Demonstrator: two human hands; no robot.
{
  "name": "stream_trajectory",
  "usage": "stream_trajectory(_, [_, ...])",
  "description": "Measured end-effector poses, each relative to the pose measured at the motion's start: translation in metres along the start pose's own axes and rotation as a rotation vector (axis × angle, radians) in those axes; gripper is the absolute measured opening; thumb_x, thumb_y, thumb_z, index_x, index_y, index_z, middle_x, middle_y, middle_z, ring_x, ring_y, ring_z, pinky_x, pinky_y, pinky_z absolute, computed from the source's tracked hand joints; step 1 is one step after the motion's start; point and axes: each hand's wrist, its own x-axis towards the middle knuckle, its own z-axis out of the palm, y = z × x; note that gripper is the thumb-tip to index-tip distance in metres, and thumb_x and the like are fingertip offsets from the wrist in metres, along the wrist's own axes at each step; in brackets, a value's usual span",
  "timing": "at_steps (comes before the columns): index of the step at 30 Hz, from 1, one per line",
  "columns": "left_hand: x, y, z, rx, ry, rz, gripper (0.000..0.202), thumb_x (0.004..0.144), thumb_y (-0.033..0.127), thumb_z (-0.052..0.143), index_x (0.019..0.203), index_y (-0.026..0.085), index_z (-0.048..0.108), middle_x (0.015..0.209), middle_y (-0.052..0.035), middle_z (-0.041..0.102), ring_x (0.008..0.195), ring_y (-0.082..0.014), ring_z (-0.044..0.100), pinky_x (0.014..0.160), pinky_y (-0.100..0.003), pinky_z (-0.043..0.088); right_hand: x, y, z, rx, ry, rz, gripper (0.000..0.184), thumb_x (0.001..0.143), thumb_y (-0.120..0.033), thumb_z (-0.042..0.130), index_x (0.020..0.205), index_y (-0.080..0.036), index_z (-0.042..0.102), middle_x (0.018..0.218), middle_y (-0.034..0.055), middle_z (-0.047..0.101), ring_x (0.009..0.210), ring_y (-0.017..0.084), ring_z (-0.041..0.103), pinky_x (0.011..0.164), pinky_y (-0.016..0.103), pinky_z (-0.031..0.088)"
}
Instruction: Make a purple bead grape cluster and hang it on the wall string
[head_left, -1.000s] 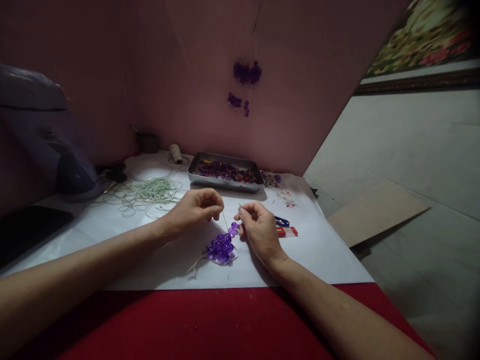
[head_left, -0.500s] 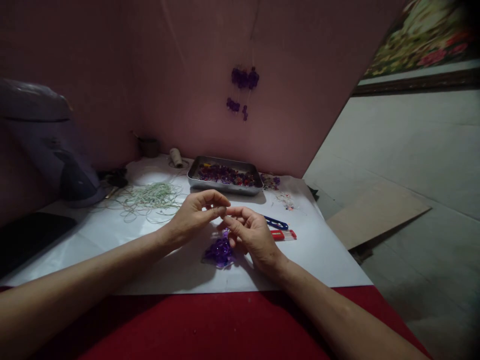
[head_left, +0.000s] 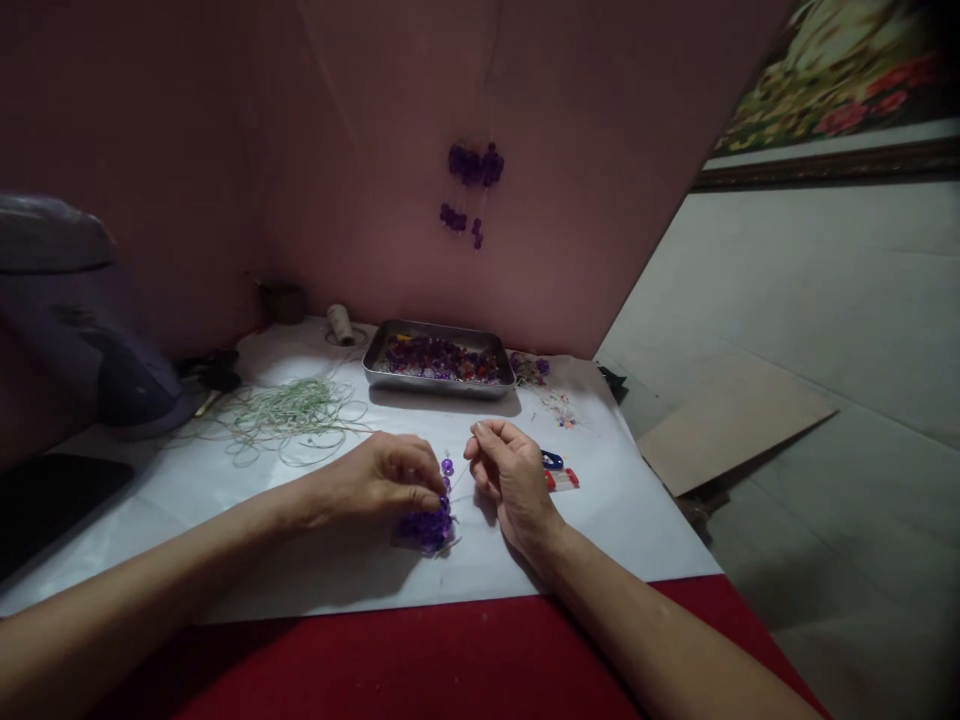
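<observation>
A small purple piece of beadwork [head_left: 426,530] made of clear, shiny beads lies on the white sheet in front of me. A short row of round beads stands up from its top. My left hand [head_left: 386,485] is closed at the beadwork's upper left, thumb and fingers curled at the bead row; the exact grip is partly hidden. To the right, my right hand [head_left: 510,470] pinches a thin clear thread [head_left: 462,468] between thumb and forefinger. The thread slants down from those fingertips to the beads.
Behind the hands stands a metal tray [head_left: 442,388] of mixed beads. Tangled green cord [head_left: 292,408] lies left, near a thread spool [head_left: 340,325]. A blue-handled tool [head_left: 553,460] and red-ended case [head_left: 564,480] sit right. Purple bead pieces [head_left: 469,163] hang on the wall.
My hands were together above the beadwork and have parted. The left hand has come down to the beads, while the right hand holds the thread off to the right. The view has shifted slightly.
</observation>
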Motion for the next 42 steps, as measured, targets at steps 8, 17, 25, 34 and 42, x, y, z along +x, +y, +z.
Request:
stream_trajectory(8, [-0.004,-0.007,0.000,-0.270,-0.107,-0.252,0.022,0.077,0.036,0.068,0.072,0.015,0.064,0.063,0.0005,0.061,0.060,-0.0128,0.054,0.058,-0.025,0.043,0.003,0.000,-0.002,0.021,0.025,0.061,0.023,0.076,-0.034,0.069,0.078,-0.018,0.052,0.053,-0.0073,0.051,0.037,0.003,0.030,0.034,0.015,0.014])
stream_trajectory(17, [-0.004,-0.014,0.001,-0.422,-0.079,-0.322,0.026,0.073,0.037,0.071,0.068,0.015,0.059,0.062,0.0004,0.060,0.057,-0.0128,0.053,0.058,-0.027,0.043,0.006,-0.001,-0.002,0.033,0.004,0.008,0.024,0.077,-0.034,0.070,0.077,-0.017,0.054,0.051,-0.0074,0.049,0.037,0.002,0.029,0.036,0.016,0.015])
stream_trajectory(25, [-0.003,-0.022,0.000,-0.423,-0.105,-0.321,0.031,0.072,0.041,0.073,0.066,0.014,0.059,0.060,0.0005,0.059,0.057,-0.0120,0.051,0.058,-0.026,0.041,0.016,-0.012,-0.007,0.085,0.123,-0.007,0.024,0.074,-0.033,0.072,0.075,-0.017,0.054,0.053,-0.0066,0.051,0.037,0.003,0.029,0.035,0.017,0.014])
stream_trajectory(34, [-0.003,-0.017,0.001,-0.486,-0.090,-0.368,0.030,0.069,0.040,0.074,0.064,0.015,0.058,0.059,0.0009,0.057,0.056,-0.0123,0.050,0.057,-0.026,0.040,0.027,-0.019,-0.015,0.101,0.208,-0.037,0.026,0.070,-0.035,0.074,0.076,-0.018,0.056,0.052,-0.0075,0.047,0.037,0.003,0.026,0.034,0.017,0.011])
stream_trajectory(42, [-0.001,-0.029,0.003,-0.536,0.015,-0.330,0.037,0.070,0.048,0.073,0.063,0.015,0.058,0.055,0.0012,0.055,0.053,-0.0113,0.046,0.053,-0.025,0.034,0.025,-0.010,-0.014,-0.010,0.177,-0.066,0.025,0.072,-0.037,0.073,0.077,-0.017,0.059,0.051,-0.0101,0.032,0.042,0.005,0.020,0.038,0.018,0.014])
